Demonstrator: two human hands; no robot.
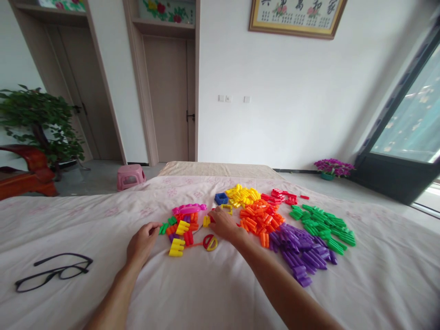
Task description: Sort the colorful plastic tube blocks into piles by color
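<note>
My left hand rests on the cloth with curled fingers, its fingertips against a green plastic building block at the left end of a small mixed group. That group has yellow blocks, a red block, orange blocks and a pink scalloped piece. To the right, my right hand reaches down with bent fingers over a red bit that they mostly cover. Beside those fingers is a yellow block. A red-and-yellow round handle lies just below.
Sorted heaps lie to the right: yellow, orange, red, green and purple blocks. A blue hexagonal piece sits behind my right hand. Black glasses lie at left on the pale cloth.
</note>
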